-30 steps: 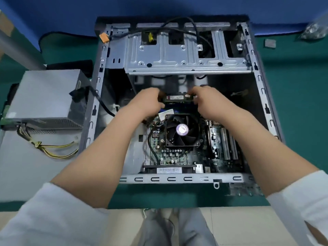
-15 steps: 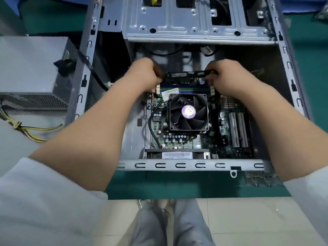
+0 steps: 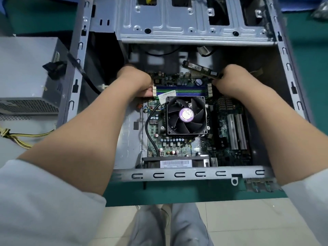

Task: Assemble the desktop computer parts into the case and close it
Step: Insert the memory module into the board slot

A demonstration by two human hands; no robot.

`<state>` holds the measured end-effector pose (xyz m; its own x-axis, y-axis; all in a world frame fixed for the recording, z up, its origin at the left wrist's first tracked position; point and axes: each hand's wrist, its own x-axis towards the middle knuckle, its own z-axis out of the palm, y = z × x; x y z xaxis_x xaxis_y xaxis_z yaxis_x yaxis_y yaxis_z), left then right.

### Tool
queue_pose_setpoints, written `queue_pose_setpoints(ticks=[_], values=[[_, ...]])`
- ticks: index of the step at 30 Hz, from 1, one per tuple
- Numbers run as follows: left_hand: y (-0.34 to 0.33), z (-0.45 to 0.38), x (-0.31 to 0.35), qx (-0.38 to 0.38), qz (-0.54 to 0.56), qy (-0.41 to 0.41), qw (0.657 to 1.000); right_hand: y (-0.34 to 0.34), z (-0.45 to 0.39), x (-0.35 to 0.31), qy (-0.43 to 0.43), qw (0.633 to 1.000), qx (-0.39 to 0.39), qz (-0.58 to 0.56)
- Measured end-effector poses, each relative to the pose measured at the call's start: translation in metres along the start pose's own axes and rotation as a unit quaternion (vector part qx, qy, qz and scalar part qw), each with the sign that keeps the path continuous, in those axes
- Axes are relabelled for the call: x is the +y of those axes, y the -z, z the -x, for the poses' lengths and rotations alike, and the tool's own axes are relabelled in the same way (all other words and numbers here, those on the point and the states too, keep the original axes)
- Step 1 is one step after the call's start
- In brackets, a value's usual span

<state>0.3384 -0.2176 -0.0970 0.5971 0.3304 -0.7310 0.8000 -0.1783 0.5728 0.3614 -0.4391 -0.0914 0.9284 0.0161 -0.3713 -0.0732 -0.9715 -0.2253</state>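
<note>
right hand point(image 3: 236, 80) grip: pinches slim dark memory stick point(image 3: 201, 69), tilted above slots | left hand point(image 3: 136, 82) grip: fingertips on white slot latches point(image 3: 154, 92), curl unclear

The right hand point(image 3: 232, 82) holds a memory stick point(image 3: 200, 69) above the slots point(image 3: 182, 91).

The case point(image 3: 191, 174) runs off the far edge. The right hand point(image 3: 236, 82) hides the memory stick's point(image 3: 200, 69) near end; its label is unreadable.

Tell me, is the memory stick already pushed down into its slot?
No, the right hand holds the memory stick tilted in the air above the slots, which all look bare.
</note>
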Motion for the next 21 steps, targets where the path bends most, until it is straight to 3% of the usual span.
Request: queue_pose_setpoints(ticks=[7,10,21], values=[[0.0,-0.009,-0.007,0.011,0.054,-0.023,0.998,-0.004,0.0,-0.002,-0.009,0.997,-0.036,-0.062],[-0.001,-0.007,-0.005,-0.021,0.086,0.001,0.996,-0.005,0.003,-0.004,-0.01,0.999,-0.022,-0.041],[-0.004,-0.014,-0.006,0.013,0.036,-0.031,0.999,-0.008,0.009,-0.011,-0.039,0.999,-0.008,-0.022]])
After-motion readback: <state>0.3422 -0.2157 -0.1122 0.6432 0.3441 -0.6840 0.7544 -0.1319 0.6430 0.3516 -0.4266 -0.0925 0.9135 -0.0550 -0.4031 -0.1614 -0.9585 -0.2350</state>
